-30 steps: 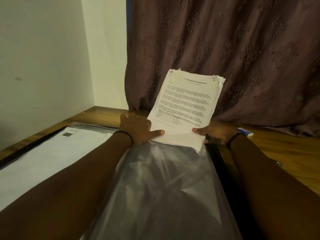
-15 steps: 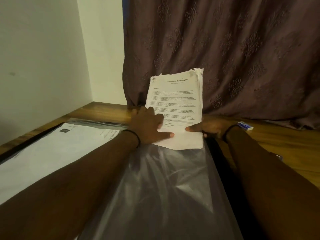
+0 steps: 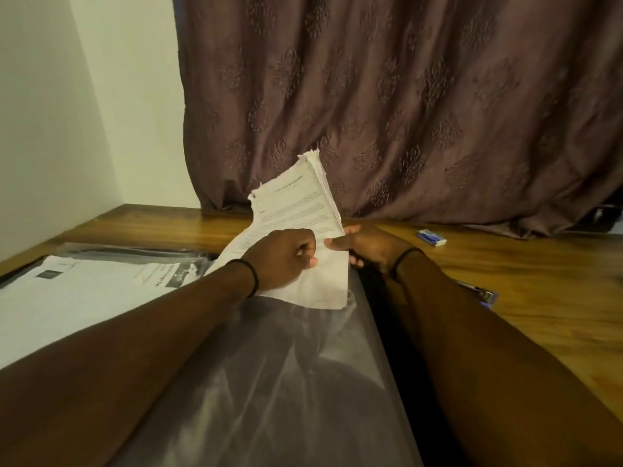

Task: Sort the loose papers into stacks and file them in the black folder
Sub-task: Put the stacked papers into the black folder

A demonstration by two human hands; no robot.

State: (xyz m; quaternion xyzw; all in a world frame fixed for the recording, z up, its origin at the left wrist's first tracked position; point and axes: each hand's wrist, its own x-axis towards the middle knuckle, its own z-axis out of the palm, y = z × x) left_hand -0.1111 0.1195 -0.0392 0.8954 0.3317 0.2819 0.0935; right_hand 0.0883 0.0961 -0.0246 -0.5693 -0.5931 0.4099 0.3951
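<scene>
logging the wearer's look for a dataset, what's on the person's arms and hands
No sleeves or gloves show; the arms are bare down to the left hand and right hand. A thin black left wristband and a matching right wristband circle the wrists.

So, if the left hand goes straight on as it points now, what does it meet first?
Probably the right hand, close ahead of the left hand on the paper stack both hold; depth is unclear.
</scene>
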